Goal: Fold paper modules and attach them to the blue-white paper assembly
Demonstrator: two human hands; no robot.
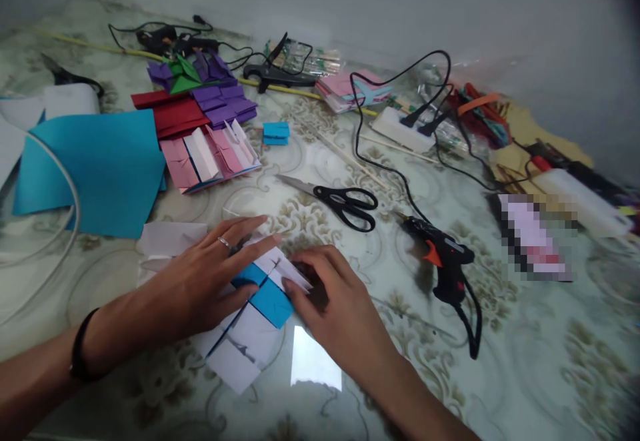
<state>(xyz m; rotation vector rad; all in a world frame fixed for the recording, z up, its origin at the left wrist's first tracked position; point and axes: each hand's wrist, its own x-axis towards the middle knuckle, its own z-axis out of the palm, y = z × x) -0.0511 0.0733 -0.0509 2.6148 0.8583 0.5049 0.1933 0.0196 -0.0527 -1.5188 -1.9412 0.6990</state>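
patterned table [520,367]; my left hand [200,281], fingers spread, covers folded paper [275,302]; my right hand [345,304] seemingly pinches it; tugging could tear it.

On the table [525,361], the folded paper [273,301] lies toward the near edge, between the left hand [210,274] and the right hand [340,294]. Behind it are scissors [323,192] — and right of these, a glue gun [450,264]. A paper sheet [90,167] lies toward the left edge, a power strip [393,124] toward the far one.
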